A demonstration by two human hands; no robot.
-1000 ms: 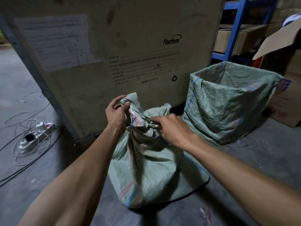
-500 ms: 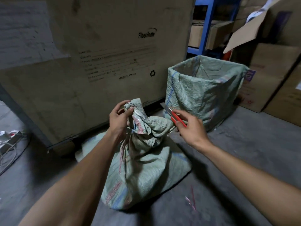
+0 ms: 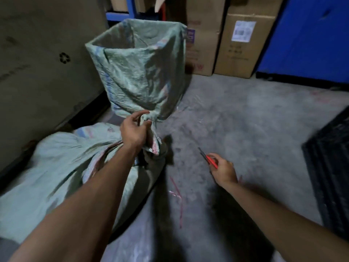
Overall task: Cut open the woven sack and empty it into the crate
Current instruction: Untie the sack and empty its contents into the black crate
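Head cam view: left hand (image 3: 135,132) is clenched around the bunched, tied neck of the pale green woven plastic sack (image 3: 62,167), which slumps on the concrete floor (image 3: 245,120) below and to the left of that hand. Right hand (image 3: 222,170) is off to the side, well apart from the sack, gripping a red-handled cutter (image 3: 208,158) with the blade pointing up. Sack looks soft and floppy but bulky, probably heavyish, and the weave is likely slick, so the knotted neck seems the only solid place to hold. Black plastic crate (image 3: 332,167) sits further right of the right hand. Compared with half a second ago, the cutter hand has pulled away from the neck, and the view has swung right.
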